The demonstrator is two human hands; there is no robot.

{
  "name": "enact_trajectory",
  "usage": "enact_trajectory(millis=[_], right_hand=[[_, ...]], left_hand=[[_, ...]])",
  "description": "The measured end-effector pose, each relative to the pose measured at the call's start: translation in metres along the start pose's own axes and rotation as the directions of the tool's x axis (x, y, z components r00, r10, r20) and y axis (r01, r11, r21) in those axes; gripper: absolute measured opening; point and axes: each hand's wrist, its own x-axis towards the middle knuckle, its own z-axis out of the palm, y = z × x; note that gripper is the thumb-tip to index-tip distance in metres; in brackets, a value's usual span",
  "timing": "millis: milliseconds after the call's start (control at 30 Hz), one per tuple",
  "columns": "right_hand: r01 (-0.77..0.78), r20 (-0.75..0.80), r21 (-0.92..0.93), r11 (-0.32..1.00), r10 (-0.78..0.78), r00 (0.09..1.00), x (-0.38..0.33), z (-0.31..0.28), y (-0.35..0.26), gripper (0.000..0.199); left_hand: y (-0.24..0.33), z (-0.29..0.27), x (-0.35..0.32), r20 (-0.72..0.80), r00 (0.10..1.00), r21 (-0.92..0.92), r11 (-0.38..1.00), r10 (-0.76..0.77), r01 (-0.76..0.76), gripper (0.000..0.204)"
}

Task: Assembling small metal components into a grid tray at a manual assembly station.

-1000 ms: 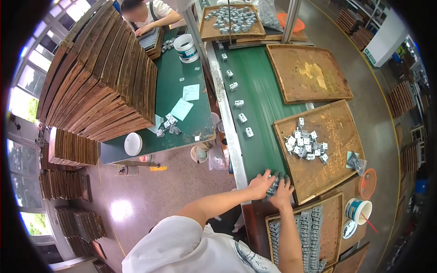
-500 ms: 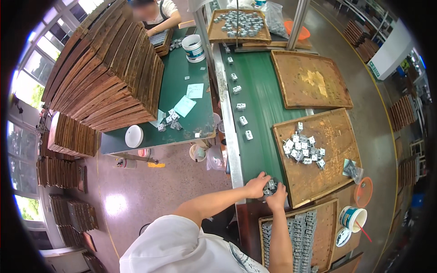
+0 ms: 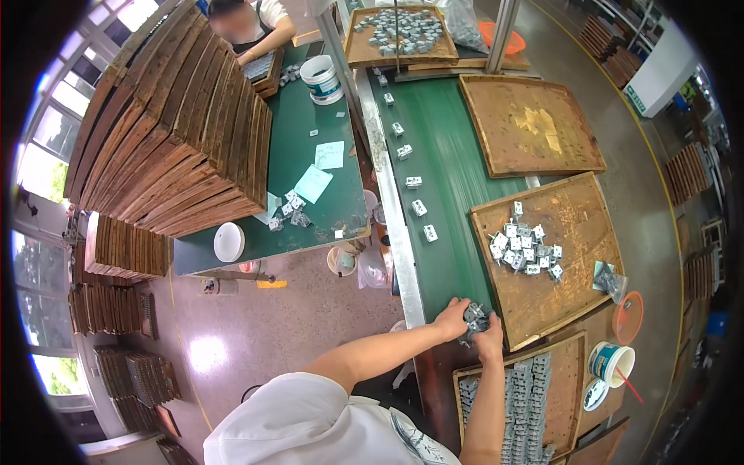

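My left hand (image 3: 451, 320) and my right hand (image 3: 489, 338) close from both sides around a cluster of small grey metal blocks (image 3: 474, 316) at the near end of the green conveyor belt (image 3: 457, 267). The fingers partly hide the cluster. Up the belt's left side runs a line of single metal blocks, the closest one a silver block (image 3: 430, 232). Just right of my hands, a shallow wooden tray (image 3: 573, 232) bears a heap of similar blocks (image 3: 525, 249). Below it, beside my right forearm, another wooden tray (image 3: 568, 380) holds packed rows of grey blocks (image 3: 527, 403).
A tall stack of wooden trays (image 3: 186, 132) stands on the green table (image 3: 298, 248) at left. A co-worker (image 3: 267, 23) sits beyond. A white bucket (image 3: 611, 364) with a red stick is at right. Another wooden tray (image 3: 573, 124) lies beside the belt; a metal post (image 3: 504, 39) rises behind.
Both hands have moved slightly right with the blocks, and more of the cluster shows between them. The view has shifted a little. The co-worker's head has come further into view.
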Motion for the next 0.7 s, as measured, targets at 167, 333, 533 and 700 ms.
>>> enact_trajectory(millis=[167,333,533,700], right_hand=[[-0.024,0.012,0.080,0.996,0.023,1.000,0.002,-0.002,0.005,0.067],[-0.041,0.016,0.133,0.990,0.040,0.999,0.002,-0.003,-0.003,0.065],[-0.097,0.084,0.069,0.993,0.091,0.992,-0.003,-0.008,-0.020,0.080],[-0.195,0.009,0.128,0.972,0.196,0.981,-0.031,-0.011,-0.011,0.079]], left_hand=[[0.004,0.001,0.003,0.000,0.999,0.059,0.997,-0.044,0.044,0.057],[0.016,-0.007,-0.002,0.064,0.988,-0.154,0.976,-0.144,0.152,0.059],[0.004,0.002,-0.002,-0.017,0.998,-0.165,0.984,-0.067,0.063,0.062],[0.015,0.000,-0.018,0.131,0.984,-0.217,0.966,-0.117,0.143,0.064]])
